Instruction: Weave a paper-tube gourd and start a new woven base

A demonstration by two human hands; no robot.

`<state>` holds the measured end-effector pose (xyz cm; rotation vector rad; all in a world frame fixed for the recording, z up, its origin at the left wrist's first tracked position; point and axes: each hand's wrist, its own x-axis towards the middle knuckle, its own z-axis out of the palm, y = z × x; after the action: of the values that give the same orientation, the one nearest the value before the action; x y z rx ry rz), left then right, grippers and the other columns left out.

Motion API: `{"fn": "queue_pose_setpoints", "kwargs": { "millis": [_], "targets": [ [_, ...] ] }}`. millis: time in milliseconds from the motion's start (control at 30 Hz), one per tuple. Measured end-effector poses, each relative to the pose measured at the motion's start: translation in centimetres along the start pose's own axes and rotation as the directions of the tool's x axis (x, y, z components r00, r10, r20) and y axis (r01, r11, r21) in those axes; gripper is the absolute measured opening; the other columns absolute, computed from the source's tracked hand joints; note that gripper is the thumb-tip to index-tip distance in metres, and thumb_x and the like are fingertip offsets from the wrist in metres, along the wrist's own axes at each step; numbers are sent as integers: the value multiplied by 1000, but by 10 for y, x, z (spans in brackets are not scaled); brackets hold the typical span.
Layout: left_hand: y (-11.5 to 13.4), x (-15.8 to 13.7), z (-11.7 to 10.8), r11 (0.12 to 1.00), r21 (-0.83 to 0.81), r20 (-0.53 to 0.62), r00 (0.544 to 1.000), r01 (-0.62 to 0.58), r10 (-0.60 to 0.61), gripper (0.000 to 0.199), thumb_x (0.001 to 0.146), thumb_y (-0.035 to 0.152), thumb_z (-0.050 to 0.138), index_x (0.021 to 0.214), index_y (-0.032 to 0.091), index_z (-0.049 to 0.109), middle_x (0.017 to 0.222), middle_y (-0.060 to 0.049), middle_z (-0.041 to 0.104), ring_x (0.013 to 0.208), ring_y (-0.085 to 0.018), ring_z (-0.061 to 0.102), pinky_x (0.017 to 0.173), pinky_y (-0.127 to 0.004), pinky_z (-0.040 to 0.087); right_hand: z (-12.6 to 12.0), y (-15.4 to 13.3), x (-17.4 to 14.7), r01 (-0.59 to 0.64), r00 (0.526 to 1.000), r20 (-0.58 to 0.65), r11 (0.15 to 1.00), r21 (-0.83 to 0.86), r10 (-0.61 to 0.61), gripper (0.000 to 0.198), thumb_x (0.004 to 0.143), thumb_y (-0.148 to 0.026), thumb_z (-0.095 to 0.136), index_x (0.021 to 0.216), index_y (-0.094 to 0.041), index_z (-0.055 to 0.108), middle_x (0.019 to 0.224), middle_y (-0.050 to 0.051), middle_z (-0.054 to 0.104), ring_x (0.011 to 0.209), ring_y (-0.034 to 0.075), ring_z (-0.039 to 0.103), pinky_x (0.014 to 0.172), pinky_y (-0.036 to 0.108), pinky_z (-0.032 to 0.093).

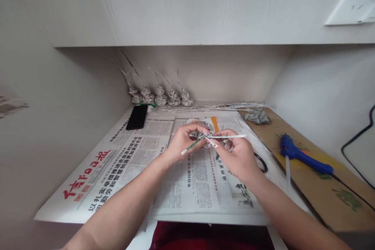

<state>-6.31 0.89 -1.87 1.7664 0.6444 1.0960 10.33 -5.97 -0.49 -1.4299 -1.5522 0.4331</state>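
Gripping a small coil (202,137) of rolled paper tubes above the newspaper (123,164), the left hand (183,140) and right hand (237,156) both pinch it where the light, easily crushed tubes cross, a glue gun (301,156) lying nearby.

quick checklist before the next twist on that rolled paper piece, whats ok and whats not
1. Left hand grips the woven paper piece: ok.
2. Right hand pinches a white paper tube that sticks out to the right: ok.
3. Newspaper covers the desk under both hands: ok.
4. Blue glue gun lies on the cardboard, apart from the hands: ok.
5. Spare paper tubes lie along the back wall, beyond the hands: ok.
6. Whether the tubes are woven tight at the centre: cannot tell, fingers cover it.
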Motion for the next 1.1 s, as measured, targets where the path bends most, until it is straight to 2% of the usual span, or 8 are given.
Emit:
{"fn": "queue_pose_setpoints", "kwargs": {
  "millis": [167,367,700,933,1100],
  "targets": [
    [5,2,-1,999,-4,-134,990,35,-35,29,67,33,80,84,12,69,102,-12,67,99,-21,62,73,-25,52,9,1,14,19,999,-39,999,33,-18,24,79,-40,66,90,-20,70,81,3,70,54,12,48,51,26,37],
    [5,3,-3,995,50,-181,981,85,-75,30,67,35,80,85,13,69,100,-11,67,90,-19,63,66,-24,53,18,15,21,-12,999,-30,995,97,15,28,79,-42,66,94,-19,72,86,5,71,54,12,45,53,27,39],
    [0,2,0,986,103,-171,979,131,-112,25,67,28,79,86,14,68,96,-9,68,89,-19,64,64,-22,51,22,27,20,-37,999,-21,987,159,41,23,79,-42,67,83,-20,72,64,0,63,54,12,44,54,26,38],
    [-2,0,2,979,134,-170,977,153,-130,27,69,31,79,87,15,68,95,-8,69,86,-18,64,64,-21,50,22,31,15,45,997,-66,988,145,-36,10,79,-31,69,82,-21,69,73,1,65,62,14,53,60,27,41],
    [1,-2,3,973,184,-173,979,142,-111,26,69,33,78,86,16,68,94,-7,68,89,-18,64,63,-20,49,20,30,13,117,990,-88,989,85,-110,6,80,-28,68,82,-23,70,75,0,64,63,14,53,62,27,42]
  ]
}}
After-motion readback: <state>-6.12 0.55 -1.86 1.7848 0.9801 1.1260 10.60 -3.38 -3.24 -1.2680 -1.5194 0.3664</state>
